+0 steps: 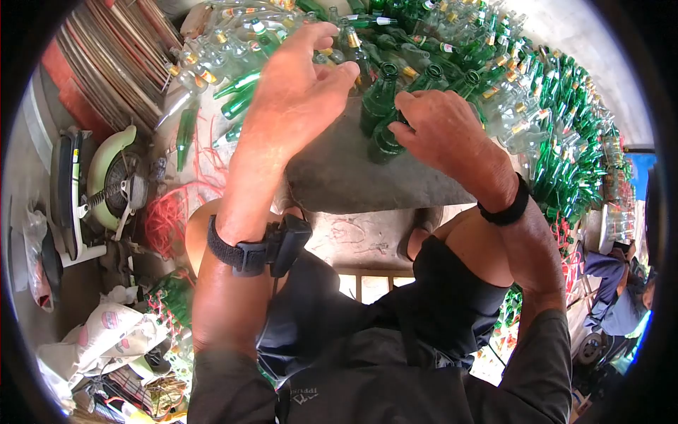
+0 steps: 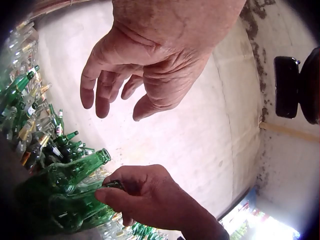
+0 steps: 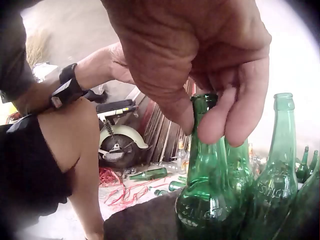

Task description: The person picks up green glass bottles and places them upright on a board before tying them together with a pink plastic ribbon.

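Bottle [image 1: 386,146] is upright under the right hand [image 1: 452,128], which pinches its neck. More green bottles [image 1: 378,104] stand close by the grip. Left of it hangs the left hand [image 1: 298,95], loose and empty. Grouping bottles seems the step; next probably needs steadiness.

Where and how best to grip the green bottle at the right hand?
Probably by the neck just under the rim, from above: the green bottle stands upright and narrows there above a wide body. Neighbouring bottles stand close enough to hinder a body grip. The right hand pinches the neck.
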`<state>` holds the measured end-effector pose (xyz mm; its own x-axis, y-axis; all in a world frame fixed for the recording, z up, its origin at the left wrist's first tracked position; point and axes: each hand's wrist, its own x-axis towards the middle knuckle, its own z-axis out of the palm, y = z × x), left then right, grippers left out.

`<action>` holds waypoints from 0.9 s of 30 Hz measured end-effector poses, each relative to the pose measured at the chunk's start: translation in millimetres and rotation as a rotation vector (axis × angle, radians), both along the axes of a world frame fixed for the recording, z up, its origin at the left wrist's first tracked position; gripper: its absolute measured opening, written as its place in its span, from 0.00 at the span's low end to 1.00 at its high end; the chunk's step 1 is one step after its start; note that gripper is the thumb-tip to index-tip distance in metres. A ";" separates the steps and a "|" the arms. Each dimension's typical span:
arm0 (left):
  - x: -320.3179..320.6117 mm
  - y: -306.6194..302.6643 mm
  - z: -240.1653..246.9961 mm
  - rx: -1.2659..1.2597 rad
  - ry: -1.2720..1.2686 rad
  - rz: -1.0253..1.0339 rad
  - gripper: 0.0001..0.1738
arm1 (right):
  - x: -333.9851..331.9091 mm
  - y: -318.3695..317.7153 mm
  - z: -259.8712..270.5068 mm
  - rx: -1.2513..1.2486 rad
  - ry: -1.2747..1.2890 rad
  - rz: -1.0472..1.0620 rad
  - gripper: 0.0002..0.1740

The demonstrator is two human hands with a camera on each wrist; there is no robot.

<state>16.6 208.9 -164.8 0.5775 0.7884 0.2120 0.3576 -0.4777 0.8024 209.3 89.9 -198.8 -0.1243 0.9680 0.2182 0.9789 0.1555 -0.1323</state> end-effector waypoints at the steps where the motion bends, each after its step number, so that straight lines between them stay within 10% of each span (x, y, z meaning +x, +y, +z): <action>1: -0.2 0.2 -0.3 -0.005 0.000 -0.002 0.33 | -0.8 -0.1 -0.5 -0.018 -0.004 -0.011 0.09; 27: 1.6 -3.3 2.1 0.004 0.014 -0.015 0.32 | 7.6 0.4 -3.5 0.000 -0.033 0.002 0.09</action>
